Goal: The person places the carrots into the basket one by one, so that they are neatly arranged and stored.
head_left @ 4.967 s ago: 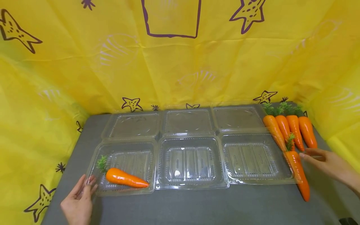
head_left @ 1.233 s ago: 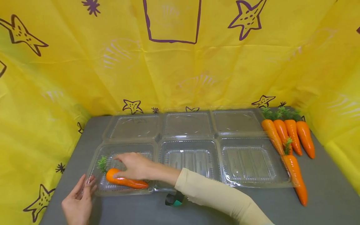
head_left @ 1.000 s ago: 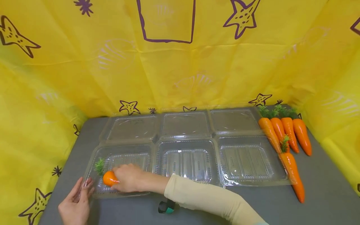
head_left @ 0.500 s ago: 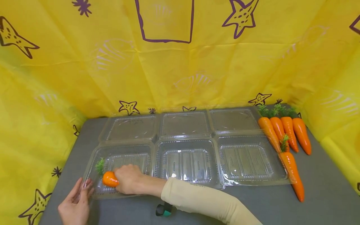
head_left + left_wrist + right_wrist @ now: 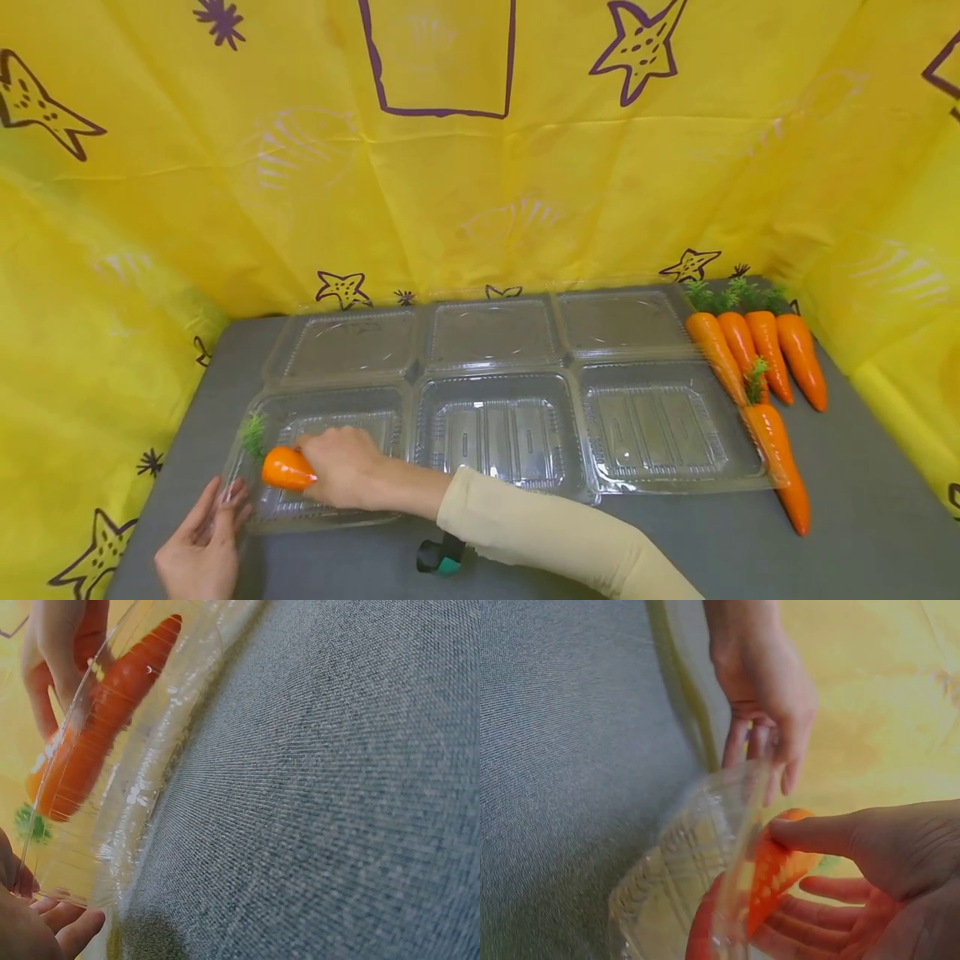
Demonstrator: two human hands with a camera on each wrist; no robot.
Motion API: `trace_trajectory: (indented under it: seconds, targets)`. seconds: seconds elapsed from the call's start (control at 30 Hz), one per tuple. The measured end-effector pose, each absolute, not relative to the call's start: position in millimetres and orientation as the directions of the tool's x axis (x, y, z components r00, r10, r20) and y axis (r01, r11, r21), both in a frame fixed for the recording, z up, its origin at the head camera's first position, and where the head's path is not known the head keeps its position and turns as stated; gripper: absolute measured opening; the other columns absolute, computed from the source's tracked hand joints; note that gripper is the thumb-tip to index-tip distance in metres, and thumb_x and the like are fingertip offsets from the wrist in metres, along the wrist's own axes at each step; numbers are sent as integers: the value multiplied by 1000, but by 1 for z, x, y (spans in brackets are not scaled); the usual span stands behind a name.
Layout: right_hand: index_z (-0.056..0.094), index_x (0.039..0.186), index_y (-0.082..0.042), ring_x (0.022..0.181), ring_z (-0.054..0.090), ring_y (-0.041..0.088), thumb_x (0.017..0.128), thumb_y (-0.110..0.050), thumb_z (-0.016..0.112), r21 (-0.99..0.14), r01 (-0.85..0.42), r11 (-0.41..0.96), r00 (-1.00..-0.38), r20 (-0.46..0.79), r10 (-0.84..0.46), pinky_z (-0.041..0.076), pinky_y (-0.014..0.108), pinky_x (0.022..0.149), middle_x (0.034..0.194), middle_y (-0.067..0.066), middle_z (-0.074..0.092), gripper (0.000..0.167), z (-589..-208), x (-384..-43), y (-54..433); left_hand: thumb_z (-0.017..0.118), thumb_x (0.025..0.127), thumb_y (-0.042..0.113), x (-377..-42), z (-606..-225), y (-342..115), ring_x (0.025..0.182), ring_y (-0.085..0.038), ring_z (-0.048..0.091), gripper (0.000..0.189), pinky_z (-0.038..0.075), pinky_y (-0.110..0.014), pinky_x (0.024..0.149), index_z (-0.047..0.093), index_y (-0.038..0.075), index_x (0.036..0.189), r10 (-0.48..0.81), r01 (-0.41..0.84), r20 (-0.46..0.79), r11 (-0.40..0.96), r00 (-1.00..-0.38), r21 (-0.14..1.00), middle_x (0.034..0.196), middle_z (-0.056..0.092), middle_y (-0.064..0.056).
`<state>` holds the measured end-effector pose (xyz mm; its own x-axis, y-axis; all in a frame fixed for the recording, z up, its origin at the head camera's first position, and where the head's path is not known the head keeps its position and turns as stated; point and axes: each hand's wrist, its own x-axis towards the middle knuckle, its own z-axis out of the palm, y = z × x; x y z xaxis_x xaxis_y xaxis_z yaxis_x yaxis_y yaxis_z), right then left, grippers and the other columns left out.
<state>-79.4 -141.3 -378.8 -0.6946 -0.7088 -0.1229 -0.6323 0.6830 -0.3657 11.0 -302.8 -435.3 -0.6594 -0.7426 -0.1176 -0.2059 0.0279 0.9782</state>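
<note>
My right hand (image 5: pixel 345 471) grips an orange carrot (image 5: pixel 285 469) with a green leafy tuft, inside the left compartment of an open clear plastic clamshell container (image 5: pixel 378 408). The carrot's thick end and tuft point left, near the container's left wall; its tapered half is hidden by the hand in the head view. In the left wrist view the whole carrot (image 5: pixel 97 742) shows through the clear wall. The right wrist view has my thumb on top of the carrot (image 5: pixel 776 862) and fingers beneath. My left hand (image 5: pixel 198 542) pinches the left rim of that container.
Two more clear containers, a middle one (image 5: pixel 498 437) and a right one (image 5: pixel 660 425), stand in the row, lids (image 5: pixel 491 329) folded back. At the right lie several carrots (image 5: pixel 802 362), one carrot (image 5: pixel 783 467) lower, overlapping the right container's edge. A yellow patterned cloth (image 5: pixel 450 192) surrounds the grey table.
My right hand has come from the carrots at the right to the left container and taken hold of the carrot, shifting it slightly left and back. The left hand has stayed at the rim.
</note>
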Motion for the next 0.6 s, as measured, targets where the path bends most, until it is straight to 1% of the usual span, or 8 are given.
trace_trajectory:
  seconds: [0.1,0.17,0.37,0.5,0.6]
  targets:
    - [61,128,-26,63,50,0,81,-39,80,-381,-627,680,-698,-113,-707,40,12,50,84,-14,63,53,-374,-81,-135,56,95,-5,12,-436,-303,70,8,66,45,53,-10,64,46,-12,138,-737,-156,-94,15,-669,988,76,66,25]
    - [58,133,-25,67,53,-1,81,-39,80,-394,-628,672,-696,-104,-711,40,11,52,92,-13,66,59,-370,-82,-131,56,94,-6,12,-437,-303,70,8,67,45,54,-10,63,46,-13,137,-742,-128,-82,5,-666,992,76,67,24]
    - [54,138,-21,74,56,-1,83,-38,78,-463,-604,649,-707,-65,-704,42,10,56,104,-11,68,62,-347,-91,-114,55,95,-6,13,-439,-302,71,7,67,45,54,-11,64,44,-14,138,-727,-124,-90,-7,-681,992,77,67,23]
    - [53,139,-19,79,59,-1,84,-38,78,-502,-584,638,-728,-25,-686,46,10,62,109,-9,69,64,-324,-98,-100,53,94,-8,13,-438,-302,72,7,67,45,53,-11,66,44,-14,138,-721,-113,-85,-9,-688,994,78,68,23]
    - [53,139,-18,87,63,1,84,-36,78,-538,-562,629,-746,2,-665,50,12,69,112,-8,69,64,-310,-103,-88,54,94,-9,14,-438,-302,72,7,67,45,53,-11,66,45,-14,137,-720,-90,-67,-7,-690,996,79,69,22]
